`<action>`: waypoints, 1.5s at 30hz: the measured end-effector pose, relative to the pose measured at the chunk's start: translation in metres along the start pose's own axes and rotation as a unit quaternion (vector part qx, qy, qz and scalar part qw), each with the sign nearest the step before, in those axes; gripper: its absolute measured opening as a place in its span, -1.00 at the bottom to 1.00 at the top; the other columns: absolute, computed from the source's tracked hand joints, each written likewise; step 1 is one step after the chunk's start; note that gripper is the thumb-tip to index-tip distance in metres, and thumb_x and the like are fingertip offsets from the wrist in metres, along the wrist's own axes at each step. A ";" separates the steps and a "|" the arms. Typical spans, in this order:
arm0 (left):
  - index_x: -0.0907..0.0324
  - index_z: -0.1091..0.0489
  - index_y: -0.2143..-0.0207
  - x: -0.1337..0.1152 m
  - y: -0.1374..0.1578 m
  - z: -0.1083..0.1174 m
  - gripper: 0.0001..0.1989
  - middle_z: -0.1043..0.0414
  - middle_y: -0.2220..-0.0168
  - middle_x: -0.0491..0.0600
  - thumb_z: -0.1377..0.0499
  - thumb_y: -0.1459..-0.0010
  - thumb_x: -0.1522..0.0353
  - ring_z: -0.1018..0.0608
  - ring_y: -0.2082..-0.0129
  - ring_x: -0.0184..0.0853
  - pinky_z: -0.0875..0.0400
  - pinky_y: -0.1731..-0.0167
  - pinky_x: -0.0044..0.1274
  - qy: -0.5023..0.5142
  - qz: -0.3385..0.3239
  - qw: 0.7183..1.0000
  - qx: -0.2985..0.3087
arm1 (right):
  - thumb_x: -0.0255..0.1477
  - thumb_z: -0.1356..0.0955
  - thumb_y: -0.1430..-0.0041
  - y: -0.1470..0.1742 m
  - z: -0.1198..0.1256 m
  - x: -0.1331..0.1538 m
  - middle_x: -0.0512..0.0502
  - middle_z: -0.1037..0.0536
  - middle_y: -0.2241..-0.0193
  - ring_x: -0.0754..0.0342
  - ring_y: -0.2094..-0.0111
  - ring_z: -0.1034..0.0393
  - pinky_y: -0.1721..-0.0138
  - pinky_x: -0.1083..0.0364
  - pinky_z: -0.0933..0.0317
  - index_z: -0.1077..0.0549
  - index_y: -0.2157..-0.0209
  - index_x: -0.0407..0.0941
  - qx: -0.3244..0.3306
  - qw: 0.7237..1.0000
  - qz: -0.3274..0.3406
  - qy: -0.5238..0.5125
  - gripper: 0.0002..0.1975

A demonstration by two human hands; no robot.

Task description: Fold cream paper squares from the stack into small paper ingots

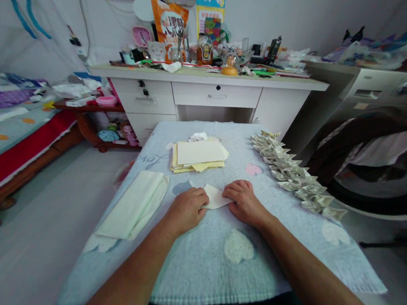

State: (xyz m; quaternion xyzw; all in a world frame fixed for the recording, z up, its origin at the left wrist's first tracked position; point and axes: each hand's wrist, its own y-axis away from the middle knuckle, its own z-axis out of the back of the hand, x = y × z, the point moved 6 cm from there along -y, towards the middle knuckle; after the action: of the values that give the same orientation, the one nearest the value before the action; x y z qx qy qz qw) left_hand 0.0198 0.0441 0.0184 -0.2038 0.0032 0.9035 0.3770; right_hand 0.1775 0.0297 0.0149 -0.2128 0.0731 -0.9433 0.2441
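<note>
A small cream sheet of folded paper [215,197] lies on the cloth-covered table, its far edge coming to a point. My left hand [191,207] pinches its left corner, fingers closed. On the opposite side my right hand [243,200] grips the right corner between thumb and fingers. Just beyond the hands rests a stack of cream and yellow paper [200,152]. To the left is a larger pale folded sheet [133,207]. Several folded paper pieces with pointed tips [287,163] stand in a long row along the table's right side.
A blue cloth with heart patterns [200,263] covers the table. Behind it stands a white desk [215,94] crowded with jars and packets. A washing machine [374,93] with its door open is on the right, a bed [17,127] on the left.
</note>
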 end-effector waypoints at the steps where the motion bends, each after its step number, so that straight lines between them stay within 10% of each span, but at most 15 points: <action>1: 0.16 -0.35 0.42 0.000 0.000 -0.001 -0.92 -0.38 0.35 -0.03 -0.09 -0.05 0.48 -0.41 0.27 -0.27 -0.25 0.26 -0.48 0.001 0.007 1.000 0.003 | -0.63 -0.28 0.05 0.000 0.000 0.001 -0.10 -0.50 0.15 -0.06 0.06 -0.21 -0.02 -0.07 0.05 -0.48 0.17 -0.06 0.002 1.000 0.000 0.000 -0.62; 14: 0.18 -0.41 0.42 0.021 0.000 -0.007 -0.87 -0.42 0.40 -0.04 -0.11 -0.14 0.35 -0.45 0.35 -0.31 -0.21 0.37 -0.53 0.030 0.083 0.996 0.025 | -0.45 -0.33 -0.18 -0.003 -0.002 -0.022 -0.06 -0.52 0.23 0.00 0.14 -0.25 0.06 -0.02 0.00 -0.50 0.32 -0.07 -0.019 0.996 -0.064 -0.063 -0.91; 45: 0.20 -0.42 0.46 0.038 0.002 0.001 -0.77 -0.35 0.34 0.02 -0.09 -0.17 0.28 -0.40 0.24 -0.25 -0.23 0.18 -0.44 -0.030 0.177 0.984 0.007 | -0.33 -0.32 -0.16 -0.012 -0.009 -0.032 -0.11 -0.43 0.24 -0.04 0.15 -0.18 0.19 0.04 0.06 -0.47 0.45 -0.13 -0.013 0.972 -0.234 0.022 -0.81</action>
State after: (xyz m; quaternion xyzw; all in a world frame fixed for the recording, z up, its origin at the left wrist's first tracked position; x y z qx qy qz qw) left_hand -0.0061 0.0687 0.0048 -0.1703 0.0345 0.9617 0.2121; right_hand 0.1936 0.0558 -0.0017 -0.2067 0.0389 -0.9775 0.0126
